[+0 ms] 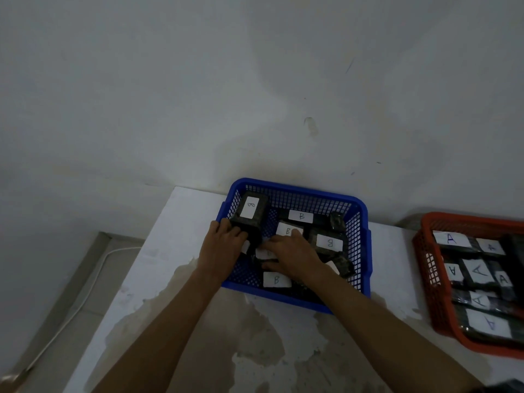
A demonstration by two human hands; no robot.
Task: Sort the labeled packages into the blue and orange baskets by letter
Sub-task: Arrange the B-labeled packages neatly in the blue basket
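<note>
A scuffed grey wall [255,80] is seen at twelve o'clock. A stained white table [175,279] is set against it. At eight o'clock, a white cable [85,285] is laid across the floor [56,307].

Dim, flat, bluish light; soft shadows gather on the wall [255,95] above the blue basket [365,251]. Wide-angle bending curves edges far from the basket; labels there blur slightly.
</note>
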